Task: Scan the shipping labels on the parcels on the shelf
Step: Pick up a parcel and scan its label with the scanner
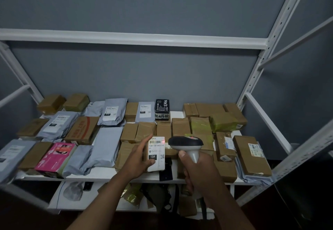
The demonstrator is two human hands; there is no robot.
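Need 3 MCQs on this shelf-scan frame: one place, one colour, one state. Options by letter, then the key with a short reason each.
1. Where is the pink box?
A. front row, left of the hands
B. back row, far right
C. on the lower shelf

2. What colour is the labelled parcel in the left hand?
A. black
B. white
C. green

3. What is the right hand doing?
A. hanging idle
B. pressing flat on a box
C. gripping the scanner

Key:
1 A: it sits at the shelf's front edge among the grey mailers.
2 B: its label face reads white, with a barcode on top.
3 C: fingers wrap the scanner's handle, and a red spot shows beside the barcode.
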